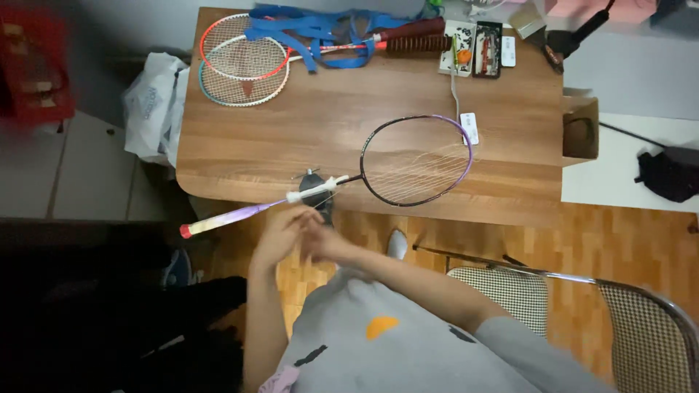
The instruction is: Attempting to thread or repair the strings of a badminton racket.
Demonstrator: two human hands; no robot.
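Observation:
A badminton racket with a dark and purple frame (416,160) lies across the front edge of the wooden table (320,124); its strings look loose and partly cut. Its purple handle (226,217) sticks out past the table's edge to the left, with a white wrap (314,190) on the shaft. My left hand (282,231) and my right hand (324,244) are close together just below the shaft, fingers touching each other. They are blurred, and whether they hold anything small is unclear.
Two more rackets (240,62) lie at the table's back left under blue straps (313,33). Small tools and boxes (477,47) sit at the back right. A white plastic bag (154,105) stands left of the table, a metal chair (582,306) at my right.

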